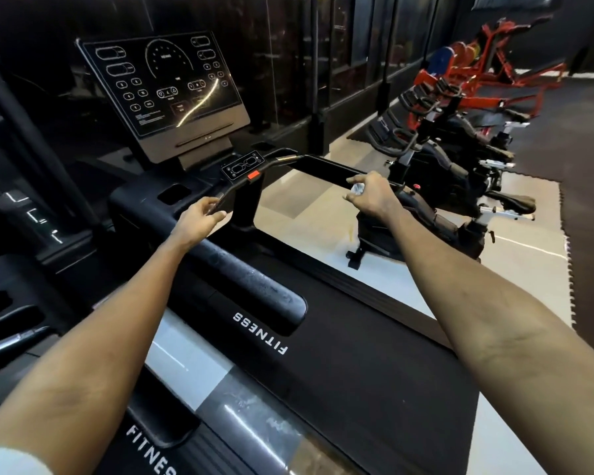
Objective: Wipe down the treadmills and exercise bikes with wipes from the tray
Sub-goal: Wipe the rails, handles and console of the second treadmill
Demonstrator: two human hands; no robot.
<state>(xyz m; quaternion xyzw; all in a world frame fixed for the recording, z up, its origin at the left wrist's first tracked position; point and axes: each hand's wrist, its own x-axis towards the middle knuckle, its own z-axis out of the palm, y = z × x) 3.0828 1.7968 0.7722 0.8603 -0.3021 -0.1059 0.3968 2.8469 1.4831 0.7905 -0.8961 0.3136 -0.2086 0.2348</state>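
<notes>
A black treadmill fills the view, its console screen (165, 87) tilted at the top left and its belt (374, 365) running toward me. My left hand (199, 219) grips the front handlebar (235, 188) just left of the small control panel with the red stop button (253, 175). My right hand (371, 195) pinches a small crumpled white wipe (357, 189) close to the right handrail (333, 169). Whether the wipe touches the rail I cannot tell. No tray is in view.
A row of black exercise bikes (436, 173) stands to the right on pale floor tiles. Red weight machines (487, 73) sit farther back on dark mats. Another treadmill's rail (14, 337) lies at my left. Dark glass panels line the wall ahead.
</notes>
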